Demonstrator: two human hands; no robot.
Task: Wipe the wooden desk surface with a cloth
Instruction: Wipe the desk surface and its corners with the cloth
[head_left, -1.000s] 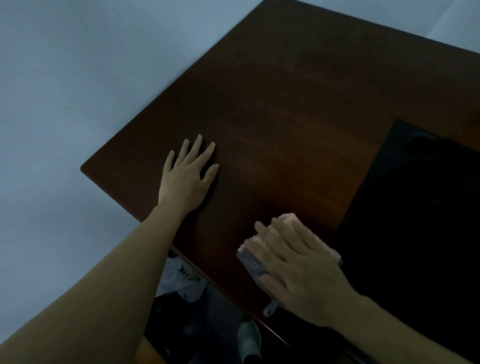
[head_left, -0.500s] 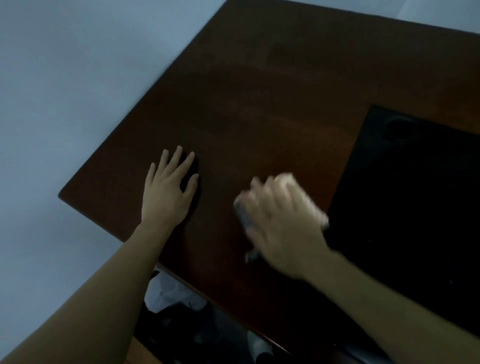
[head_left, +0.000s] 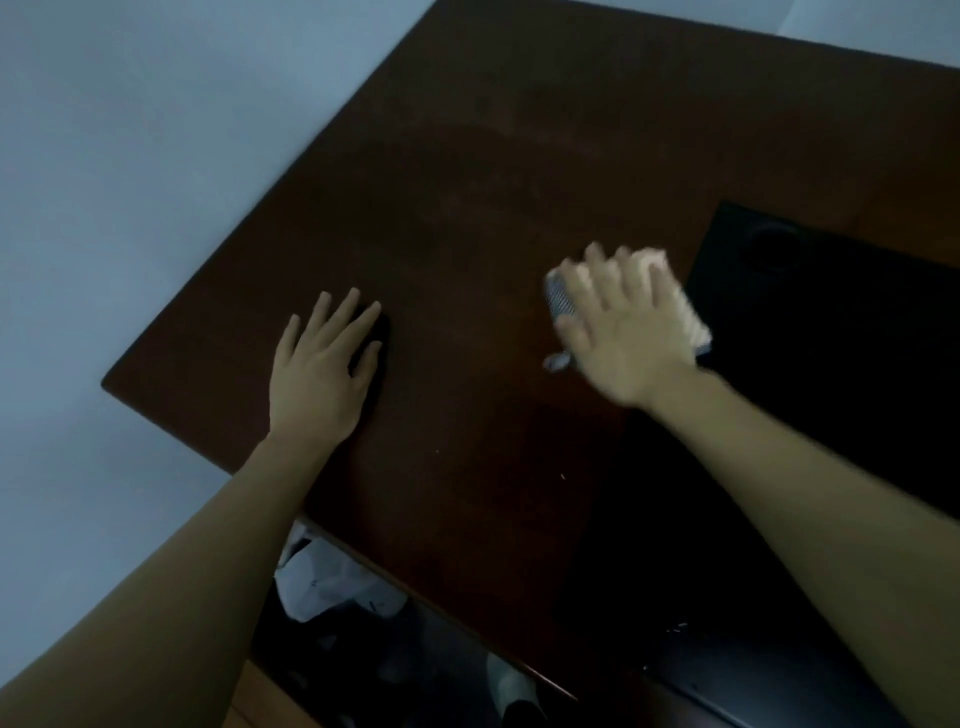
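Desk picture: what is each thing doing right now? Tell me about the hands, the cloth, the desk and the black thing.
left hand: flat on the desk, fingers spread, holding nothing.
right hand: fingers straight, pressing on the cloth, blurred.
cloth: flat on the desk under the right hand, edges sticking out.
wooden desk: dark, with faint streaks.
black mat: lying flat, beside the cloth.

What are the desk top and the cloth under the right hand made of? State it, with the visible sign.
Dark reddish-brown wooden desk top: looks like wood or veneer, smooth with a dull sheen. Pale folded cloth under the right hand: soft fabric with a grey textured edge; motion blur hides the weave.
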